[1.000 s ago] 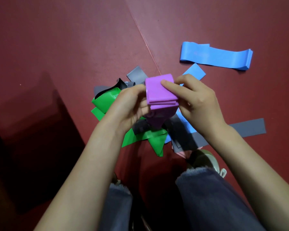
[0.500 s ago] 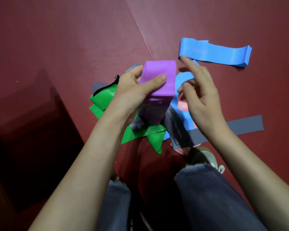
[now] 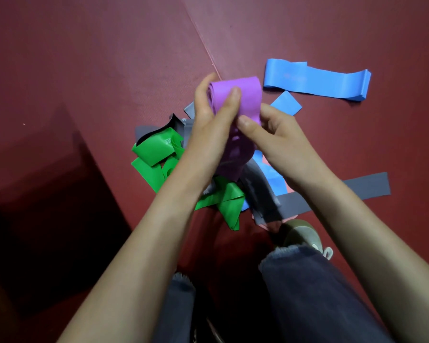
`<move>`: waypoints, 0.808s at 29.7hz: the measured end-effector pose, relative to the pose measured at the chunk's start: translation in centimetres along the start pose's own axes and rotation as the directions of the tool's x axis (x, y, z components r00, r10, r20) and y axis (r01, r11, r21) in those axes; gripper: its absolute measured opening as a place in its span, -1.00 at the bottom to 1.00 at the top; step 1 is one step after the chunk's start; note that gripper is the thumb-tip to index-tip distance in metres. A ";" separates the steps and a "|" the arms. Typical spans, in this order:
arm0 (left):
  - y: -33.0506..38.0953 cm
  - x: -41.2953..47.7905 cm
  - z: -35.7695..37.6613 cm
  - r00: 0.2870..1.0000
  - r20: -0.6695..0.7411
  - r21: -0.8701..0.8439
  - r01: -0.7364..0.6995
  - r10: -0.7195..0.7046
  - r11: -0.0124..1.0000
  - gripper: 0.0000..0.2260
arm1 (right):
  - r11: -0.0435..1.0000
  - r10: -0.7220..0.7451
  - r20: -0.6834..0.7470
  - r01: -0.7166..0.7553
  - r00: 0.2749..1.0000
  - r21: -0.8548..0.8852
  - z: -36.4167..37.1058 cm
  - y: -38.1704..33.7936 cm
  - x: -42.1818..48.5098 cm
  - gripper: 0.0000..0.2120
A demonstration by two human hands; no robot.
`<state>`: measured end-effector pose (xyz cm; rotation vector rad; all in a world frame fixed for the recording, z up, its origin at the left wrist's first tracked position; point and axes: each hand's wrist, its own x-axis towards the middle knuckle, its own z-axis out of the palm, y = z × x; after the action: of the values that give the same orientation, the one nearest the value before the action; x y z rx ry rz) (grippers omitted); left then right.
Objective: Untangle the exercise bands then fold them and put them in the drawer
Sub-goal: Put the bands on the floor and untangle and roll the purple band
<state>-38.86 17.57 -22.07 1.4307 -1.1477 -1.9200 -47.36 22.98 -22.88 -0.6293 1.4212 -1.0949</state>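
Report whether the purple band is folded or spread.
Partly folded: the purple band shows stacked layers at its top in the left hand; its tail hangs loose, pinched by the right hand.

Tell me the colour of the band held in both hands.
Purple band, clearest in the head view.

dim, warm indoor light comes from the upper right of the frame, where the red floor (image 3: 307, 26) looks paler; the lower left sinks into near-black shadow. colours are saturated. the purple band (image 3: 248, 95) smears with motion blur at its lower end. wide-angle stretch shows along the bottom edges.
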 end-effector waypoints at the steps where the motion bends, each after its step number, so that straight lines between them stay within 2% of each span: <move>1: 0.0 0.2 -0.1 1.000 -0.028 0.041 0.000 0.002 0.999 -0.51 | 1.000 0.000 -0.002 0.000 1.000 0.002 0.4 0.0 0.0 -0.80; 3: 0.0 0.2 -0.1 0.998 -0.056 0.063 0.004 0.000 0.998 -0.36 | 0.999 0.003 -0.021 -0.003 1.000 -0.038 1.1 0.3 -0.1 -0.77; 6: -1.0 0.1 -0.3 0.999 -0.037 -0.048 0.039 -0.040 0.998 -0.44 | 0.995 0.034 -0.065 -0.040 0.997 -0.091 1.1 0.9 0.0 -0.67; 9: -2.4 0.5 -1.6 0.985 0.113 -0.143 0.145 -0.130 0.979 -0.34 | 0.996 0.058 -0.101 -0.052 0.993 0.066 0.2 0.8 0.1 -0.82; 11: -3.3 0.1 -2.2 0.961 0.221 -0.114 0.194 -0.166 0.974 -0.60 | 0.990 0.039 -0.136 -0.020 0.990 0.139 -0.4 0.5 0.4 -0.86; 14: -4.2 -0.5 -2.9 0.944 0.249 0.042 0.215 -0.218 0.976 -0.82 | 0.986 -0.024 -0.175 0.052 0.984 0.155 -0.8 0.0 0.7 -0.86; 17: -4.1 -0.4 -3.1 0.947 0.238 0.121 0.191 -0.215 0.974 -0.78 | 0.974 -0.054 -0.217 0.099 0.975 0.203 -1.0 -0.6 1.0 -0.84; 19: -3.6 -0.2 -2.7 0.951 0.233 0.134 0.175 -0.203 0.975 -0.83 | 0.966 -0.082 -0.226 0.133 0.971 0.221 -1.1 -1.0 1.3 -0.85; 21: -3.0 -0.1 -2.2 0.953 0.241 0.125 0.158 -0.185 0.979 -0.89 | 0.968 -0.149 -0.227 0.188 0.963 0.165 -1.5 -1.2 1.8 -0.83; 24: -2.4 0.2 -1.7 0.954 0.212 0.101 0.195 -0.213 0.976 -0.84 | 0.970 -0.244 -0.183 0.240 0.952 -0.043 -1.9 -1.3 1.6 -0.64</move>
<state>-37.06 18.12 -24.40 1.4529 -1.2273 -2.2491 -49.77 21.51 -22.70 -0.7461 1.5465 -1.3639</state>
